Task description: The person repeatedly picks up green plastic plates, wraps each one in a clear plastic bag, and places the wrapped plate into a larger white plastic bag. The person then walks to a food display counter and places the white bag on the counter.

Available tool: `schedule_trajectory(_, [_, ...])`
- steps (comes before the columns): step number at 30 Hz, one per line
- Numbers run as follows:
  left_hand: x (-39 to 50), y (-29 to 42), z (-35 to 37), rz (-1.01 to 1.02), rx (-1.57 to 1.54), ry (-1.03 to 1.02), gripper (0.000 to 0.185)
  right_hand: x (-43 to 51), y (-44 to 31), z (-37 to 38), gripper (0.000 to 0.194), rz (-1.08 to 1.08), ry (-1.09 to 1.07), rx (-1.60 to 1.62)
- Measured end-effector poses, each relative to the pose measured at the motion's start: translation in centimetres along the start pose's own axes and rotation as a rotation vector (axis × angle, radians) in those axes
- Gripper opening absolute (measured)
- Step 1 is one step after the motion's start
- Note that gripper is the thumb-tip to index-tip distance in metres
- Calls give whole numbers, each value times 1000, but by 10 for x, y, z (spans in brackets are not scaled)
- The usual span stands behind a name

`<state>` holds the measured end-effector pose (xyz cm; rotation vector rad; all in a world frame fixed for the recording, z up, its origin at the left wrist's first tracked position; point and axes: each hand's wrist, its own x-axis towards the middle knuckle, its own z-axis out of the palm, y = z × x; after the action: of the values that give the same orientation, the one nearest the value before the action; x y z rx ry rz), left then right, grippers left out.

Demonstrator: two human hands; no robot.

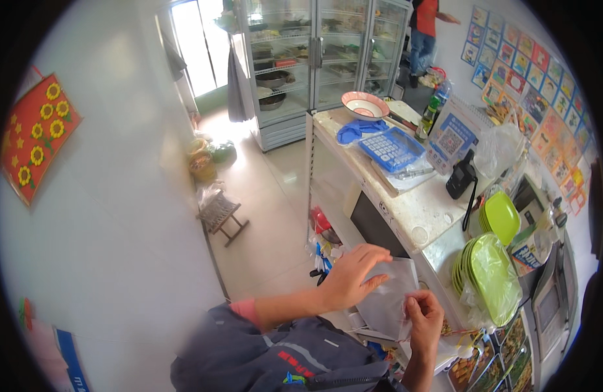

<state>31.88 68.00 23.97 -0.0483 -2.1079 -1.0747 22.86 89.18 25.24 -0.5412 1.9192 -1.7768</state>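
Note:
My left hand point(355, 279) reaches across my dark jacket, fingers apart and holding nothing. It hovers beside a thin, whitish translucent sheet point(387, 301), which looks like a plastic bag. At the right border of that sheet, my right hand point(425, 313) has thumb and forefinger pinched together on the thin plastic. The counter point(404, 210) lies just beyond both hands. To the right of my right hand is a stack of green plates point(492, 279), partly wrapped in clear plastic.
On the counter are a blue calculator point(392, 149), a pink-and-white bowl point(365, 105), a black handheld radio point(461, 176) and a stand with a printed code point(450, 139). Food trays point(507, 353) sit lower right. A stool point(220, 213) stands by the wall. Another person point(424, 29) is near the glass-door refrigerator point(316, 63).

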Motion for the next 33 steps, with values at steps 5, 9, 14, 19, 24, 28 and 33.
schedule_trajectory(5, [-17, 20, 9, -256, -410, -279, 23, 0, 3, 13, 16, -98, 79, -130])
schedule_trajectory(9, [-20, 19, 23, -542, -610, -276, 25, 2, 11, 25, 20, -246, -65, -352])
schedule_trajectory(14, [-25, -9, 14, -475, -516, -266, 20, -5, -13, 17, 14, -53, -24, 210])
schedule_trajectory(19, [-14, -24, -24, -550, 213, -213, 16, -26, -28, -5, 13, -128, 100, 577])
schedule_trajectory(24, [7, 22, -16, 233, 60, -197, 46, -27, -18, -13, 20, -466, 197, -200])
schedule_trajectory(28, [35, 50, 22, 197, -97, -490, 58, -47, -38, -17, 23, -428, -37, -141])
schedule_trajectory(33, [84, 53, 15, 95, -245, -470, 44, -60, -66, -55, 25, -586, 538, -1164])
